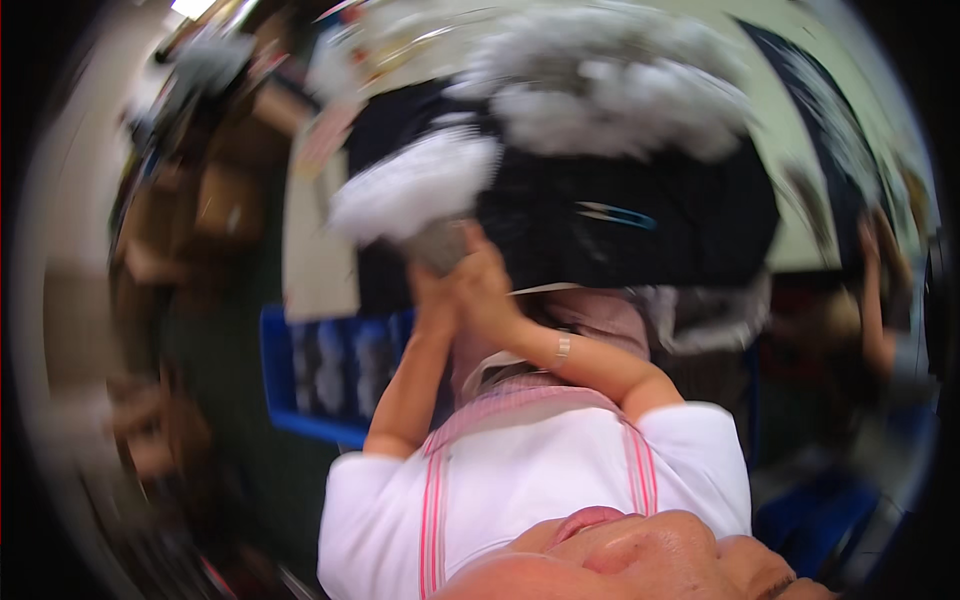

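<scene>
While the left hand and right hand curl their fingers around a fluffy white bundle by its grey end at eleven o'clock, a white pile lies at one o'clock.

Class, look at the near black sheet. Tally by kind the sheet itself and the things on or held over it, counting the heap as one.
Black sheet: 1
White heap: 1
Held white tuft: 1
Blue tool: 1
Total: 4
Blur may hide smaller bits.
</scene>
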A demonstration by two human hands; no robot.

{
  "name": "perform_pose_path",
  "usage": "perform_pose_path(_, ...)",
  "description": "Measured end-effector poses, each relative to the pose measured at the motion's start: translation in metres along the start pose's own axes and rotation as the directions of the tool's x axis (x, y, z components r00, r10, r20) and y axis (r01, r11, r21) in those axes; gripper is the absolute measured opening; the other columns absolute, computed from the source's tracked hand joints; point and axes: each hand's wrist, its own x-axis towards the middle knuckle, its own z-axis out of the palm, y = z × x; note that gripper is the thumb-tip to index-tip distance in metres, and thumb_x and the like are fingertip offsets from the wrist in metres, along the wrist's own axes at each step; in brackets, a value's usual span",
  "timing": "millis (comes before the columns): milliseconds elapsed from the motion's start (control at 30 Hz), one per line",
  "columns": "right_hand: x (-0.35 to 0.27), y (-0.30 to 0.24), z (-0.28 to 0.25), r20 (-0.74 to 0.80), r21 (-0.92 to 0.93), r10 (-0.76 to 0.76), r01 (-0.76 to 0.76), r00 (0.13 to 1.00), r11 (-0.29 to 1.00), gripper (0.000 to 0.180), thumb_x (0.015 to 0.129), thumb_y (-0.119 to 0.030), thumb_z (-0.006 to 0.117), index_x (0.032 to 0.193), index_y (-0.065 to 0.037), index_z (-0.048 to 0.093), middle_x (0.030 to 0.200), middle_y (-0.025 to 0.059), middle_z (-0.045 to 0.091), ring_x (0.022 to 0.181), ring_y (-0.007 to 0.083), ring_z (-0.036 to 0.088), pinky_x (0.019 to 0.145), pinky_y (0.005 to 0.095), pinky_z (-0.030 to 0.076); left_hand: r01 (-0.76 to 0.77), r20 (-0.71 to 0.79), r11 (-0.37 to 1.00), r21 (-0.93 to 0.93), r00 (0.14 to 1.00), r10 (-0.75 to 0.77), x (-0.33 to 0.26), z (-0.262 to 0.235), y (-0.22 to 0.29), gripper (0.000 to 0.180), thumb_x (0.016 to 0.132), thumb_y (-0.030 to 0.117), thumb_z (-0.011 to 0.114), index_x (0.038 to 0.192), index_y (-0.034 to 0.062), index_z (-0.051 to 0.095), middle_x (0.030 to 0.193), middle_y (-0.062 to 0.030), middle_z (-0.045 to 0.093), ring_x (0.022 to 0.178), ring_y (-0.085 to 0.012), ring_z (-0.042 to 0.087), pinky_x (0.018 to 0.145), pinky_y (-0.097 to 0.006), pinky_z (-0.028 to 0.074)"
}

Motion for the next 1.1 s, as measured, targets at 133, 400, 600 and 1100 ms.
perform_pose_path(133,-0.01,0.006,-0.008,0.23,-0.063,-0.072,0.089,0.97,0.994,0.066,0.078,-0.028,0.059,0.129,0.008,0.037,0.128,0.0236,0.045,0.123,0.0342,0.038,0.104,0.0392,0.028,-0.176,-0.045,0.976,-0.126,0.984,0.171,-0.018,-0.015,0.004,0.058,0.064,0.012,0.077,0.112,0.0035,0.045,0.1,-0.0035,0.056,0.089,-0.0118,0.055,0.078,-0.027,0.047)
perform_pose_path(400,0.019,-0.023,-0.004,0.223,0.322,0.063,-0.134,0.973,0.937,0.081,0.077,-0.029,0.064,0.139,0.0,0.021,0.136,0.0144,0.036,0.124,0.0244,0.037,0.104,0.0367,0.027,-0.346,-0.047,0.899,0.271,0.928,0.371,-0.021,-0.037,-0.013,0.073,0.063,0.012,0.077,0.124,0.0016,0.037,0.107,-0.0075,0.055,0.097,-0.0167,0.053,0.087,-0.032,0.043)
perform_pose_path(600,0.089,-0.039,-0.042,0.055,0.127,-0.261,0.253,0.964,0.959,0.089,0.084,-0.068,0.034,0.142,-0.002,0.019,0.142,0.0186,0.031,0.13,0.0285,0.033,0.107,0.0407,0.022,-0.091,-0.034,0.996,0.011,0.995,0.091,-0.03,-0.03,-0.001,0.077,0.061,0.008,0.077,0.125,0.0,0.036,0.108,-0.0091,0.055,0.103,-0.0186,0.051,0.09,-0.032,0.041)
perform_pose_path(1100,0.067,-0.05,0.03,0.496,-0.051,-0.147,0.198,0.855,0.979,0.074,0.089,-0.054,0.044,0.135,0.003,0.035,0.122,0.0213,0.053,0.112,0.0263,0.051,0.097,0.0368,0.037,0.084,-0.114,0.955,-0.285,0.986,-0.121,-0.071,-0.065,-0.024,0.076,0.061,0.007,0.076,0.125,0.0006,0.034,0.112,-0.0118,0.049,0.105,-0.0217,0.048,0.092,-0.034,0.039)
